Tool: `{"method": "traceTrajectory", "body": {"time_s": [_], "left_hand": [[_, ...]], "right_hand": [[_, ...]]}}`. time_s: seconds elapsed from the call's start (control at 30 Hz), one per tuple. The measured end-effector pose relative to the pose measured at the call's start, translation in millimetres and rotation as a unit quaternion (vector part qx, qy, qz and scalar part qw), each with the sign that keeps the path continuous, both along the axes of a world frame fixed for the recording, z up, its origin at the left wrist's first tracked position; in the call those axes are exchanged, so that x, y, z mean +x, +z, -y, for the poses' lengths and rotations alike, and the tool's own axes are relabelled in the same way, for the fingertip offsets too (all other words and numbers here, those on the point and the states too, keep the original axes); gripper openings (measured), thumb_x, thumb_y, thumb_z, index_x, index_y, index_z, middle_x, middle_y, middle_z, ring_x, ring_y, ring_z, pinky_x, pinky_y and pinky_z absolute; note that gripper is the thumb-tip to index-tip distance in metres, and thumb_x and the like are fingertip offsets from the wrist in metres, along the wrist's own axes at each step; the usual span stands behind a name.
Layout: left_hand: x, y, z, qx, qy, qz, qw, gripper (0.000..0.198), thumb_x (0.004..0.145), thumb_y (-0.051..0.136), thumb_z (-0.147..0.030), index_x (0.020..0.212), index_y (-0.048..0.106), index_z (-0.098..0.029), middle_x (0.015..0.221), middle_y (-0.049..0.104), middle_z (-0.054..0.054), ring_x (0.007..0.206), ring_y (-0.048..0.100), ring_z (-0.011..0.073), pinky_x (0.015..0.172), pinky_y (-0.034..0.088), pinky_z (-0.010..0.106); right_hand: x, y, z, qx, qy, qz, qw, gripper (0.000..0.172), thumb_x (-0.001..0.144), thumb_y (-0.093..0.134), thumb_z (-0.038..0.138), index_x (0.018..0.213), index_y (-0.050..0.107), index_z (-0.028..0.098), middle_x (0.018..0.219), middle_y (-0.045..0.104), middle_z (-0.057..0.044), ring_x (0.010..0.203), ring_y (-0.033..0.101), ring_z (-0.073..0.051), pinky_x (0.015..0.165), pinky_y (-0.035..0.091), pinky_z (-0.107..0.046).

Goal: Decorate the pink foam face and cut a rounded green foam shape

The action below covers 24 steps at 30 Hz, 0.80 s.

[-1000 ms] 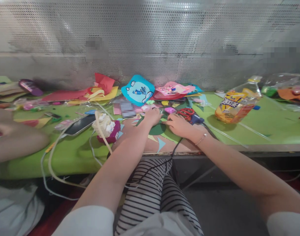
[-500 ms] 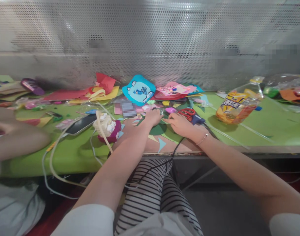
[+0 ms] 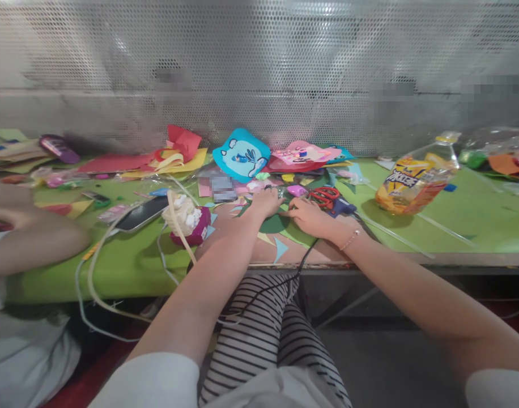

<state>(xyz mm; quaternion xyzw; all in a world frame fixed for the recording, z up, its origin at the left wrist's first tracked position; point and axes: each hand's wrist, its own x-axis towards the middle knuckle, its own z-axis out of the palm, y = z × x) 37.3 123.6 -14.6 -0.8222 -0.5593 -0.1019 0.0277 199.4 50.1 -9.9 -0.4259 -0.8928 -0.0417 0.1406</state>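
A dark green paper piece lies on a brown board at the table's front edge. On its far left side rests my left hand, palm down, its fingers laid over the paper and partly hidden. My right hand is at the paper's right edge, thumb and fingers bent together on it. Small light blue paper triangles lie nearer to me. Just beyond my right hand are red-handled scissors, a dark blue object and a pink piece.
A cut plastic bottle leans on the right of the green table. To the left are a phone, cables and a cream-topped magenta object. Coloured paper, including a blue card, lies along the perforated metal wall. Another person's arm rests at far left.
My right hand's fingers have drawn in and bent more at the paper's edge. My left hand stays nearly in place. The view has shifted slightly.
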Motion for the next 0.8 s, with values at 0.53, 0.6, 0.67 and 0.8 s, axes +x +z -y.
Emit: {"method": "traceTrajectory", "body": {"time_s": [0.53, 0.6, 0.67, 0.8], "left_hand": [[-2, 3.6, 1, -0.031, 0.002, 0.043, 0.999, 0.053, 0.091, 0.032, -0.049, 0.118, 0.049, -0.007, 0.122, 0.055, 0.023, 0.116, 0.049, 0.0335, 0.095, 0.034, 0.046], [-3, 5.1, 0, -0.038, 0.002, 0.051, 0.998, 0.052, 0.090, 0.032, -0.049, 0.117, 0.050, -0.008, 0.121, 0.056, 0.023, 0.114, 0.051, 0.0341, 0.094, 0.035, 0.046], [-4, 6.7, 0, -0.047, -0.002, 0.061, 0.997, 0.050, 0.091, 0.032, -0.048, 0.115, 0.051, -0.008, 0.119, 0.057, 0.022, 0.114, 0.051, 0.0345, 0.092, 0.036, 0.046], [-6, 9.3, 1, -0.068, -0.009, 0.087, 0.994, 0.045, 0.091, 0.030, -0.046, 0.109, 0.052, -0.011, 0.115, 0.058, 0.021, 0.113, 0.052, 0.0330, 0.090, 0.038, 0.043]], "right_hand": [[7, 3.4, 0, 0.023, 0.000, -0.026, 0.999, 0.040, 0.084, 0.040, 0.009, 0.108, 0.068, 0.024, 0.104, 0.055, -0.009, 0.098, 0.049, -0.023, 0.084, 0.036, -0.038], [10, 4.9, -4, 0.040, -0.012, -0.063, 0.997, 0.037, 0.083, 0.040, 0.009, 0.104, 0.069, 0.018, 0.101, 0.056, -0.010, 0.095, 0.051, -0.022, 0.084, 0.038, -0.036], [14, 5.7, -8, 0.048, -0.017, -0.073, 0.996, 0.028, 0.081, 0.045, 0.010, 0.094, 0.070, 0.013, 0.095, 0.058, -0.011, 0.091, 0.052, -0.022, 0.084, 0.040, -0.035], [20, 5.0, -13, 0.018, -0.005, -0.056, 0.998, 0.012, 0.078, 0.053, 0.010, 0.080, 0.065, 0.013, 0.087, 0.059, -0.009, 0.085, 0.054, -0.021, 0.079, 0.041, -0.032]]}}
